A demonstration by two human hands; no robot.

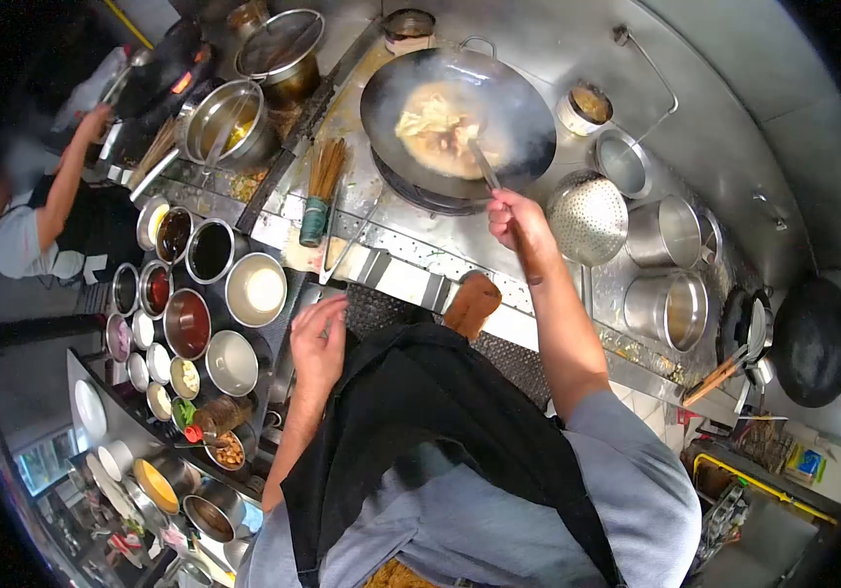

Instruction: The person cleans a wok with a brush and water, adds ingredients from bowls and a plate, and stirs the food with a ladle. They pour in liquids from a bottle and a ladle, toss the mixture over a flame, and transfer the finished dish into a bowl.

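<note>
My right hand (521, 223) is closed around the handle of a long wok ladle (485, 165). The ladle's head is in the wok (523, 113), partly hidden by food and steam. Pale, yellowish pieces of food (432, 116) lie in a cloudy liquid there. My left hand (318, 336) hangs beside the counter's front edge with nothing in it, its fingers loosely stretched. Nearest to it are a metal pot with white contents (256, 290) and a pair of metal tongs (350, 245). A brown folded cloth (472, 306) lies on the counter edge between my hands.
A perforated skimmer (587, 218) and several steel pots (665, 309) stand right of the wok. A bamboo brush (323, 181) lies to its left. Sauce containers (188, 323) fill the left side. Further left, a co-worker's hand (95, 123) is at another wok (161, 83).
</note>
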